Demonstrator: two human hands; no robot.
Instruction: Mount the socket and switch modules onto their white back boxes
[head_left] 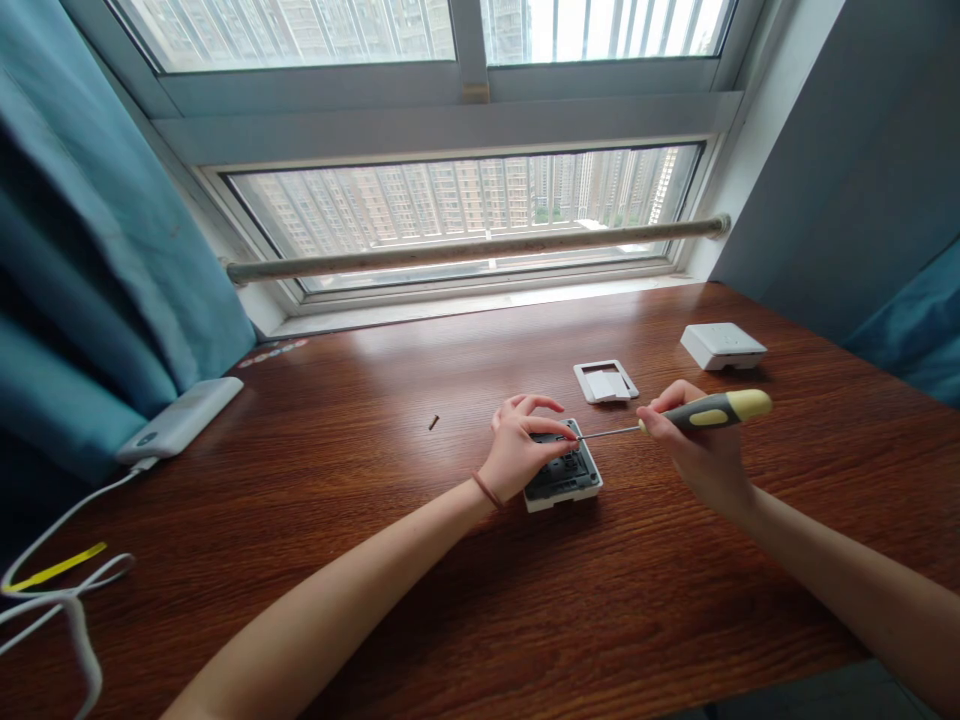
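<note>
A square wall switch module (564, 476) lies on its face on the wooden table (420, 560), its dark back upward. My left hand (521, 445) rests on its left side, fingers curled over it and pressing it down. My right hand (694, 450) grips a screwdriver (709, 410) with a grey and yellow handle. The thin shaft points left, and its tip meets the module near my left fingertips. A single small dark screw (433, 422) lies loose on the table to the left.
A white switch frame (606, 381) with a white piece in it lies behind the module. A white box (723, 345) sits at the back right. At the left edge are a white power bank (180, 418) and a white cable (52, 590). Blue curtains hang at both sides.
</note>
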